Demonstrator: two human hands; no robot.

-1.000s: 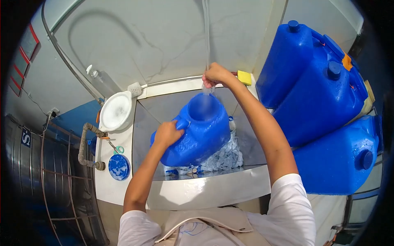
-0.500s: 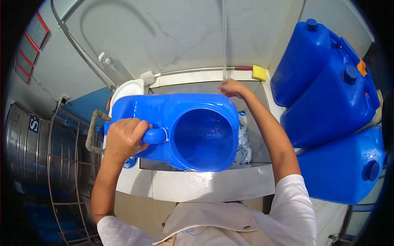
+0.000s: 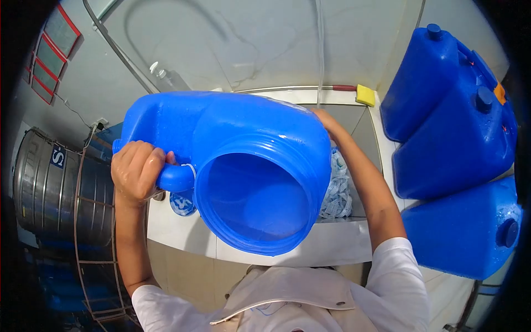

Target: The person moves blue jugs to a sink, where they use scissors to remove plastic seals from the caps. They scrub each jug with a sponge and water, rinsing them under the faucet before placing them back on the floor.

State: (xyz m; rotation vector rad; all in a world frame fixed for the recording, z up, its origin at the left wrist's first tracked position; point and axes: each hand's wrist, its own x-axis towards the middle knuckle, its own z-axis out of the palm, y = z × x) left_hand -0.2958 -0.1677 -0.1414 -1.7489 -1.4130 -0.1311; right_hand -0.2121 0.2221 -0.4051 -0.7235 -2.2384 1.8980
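My left hand (image 3: 135,170) is closed around the handle of a large blue water jug (image 3: 166,119). The jug is tilted so that its wide, uncapped round mouth faces me, and a little water shows inside. Beyond the jug's far right corner is my right hand (image 3: 325,122), its fingers hidden behind the plastic. A thin stream of water (image 3: 319,61) falls from above, close to that hand. Below the jug, a crumpled heap of pale blue and white material (image 3: 336,191) lies in the grey sink (image 3: 362,135).
Several capped blue jugs (image 3: 426,83) stand or lie at the right. A yellow sponge (image 3: 365,95) and a long brush with a red handle (image 3: 343,88) rest on the back ledge. A pump bottle (image 3: 166,77) stands behind. To the left are a steel tank (image 3: 61,188) and a wire rack (image 3: 97,263).
The jug has risen nearer to me, its mouth tipping further toward me. My left hand moved left with the handle. My right hand slipped from the water stream to partly behind the jug.
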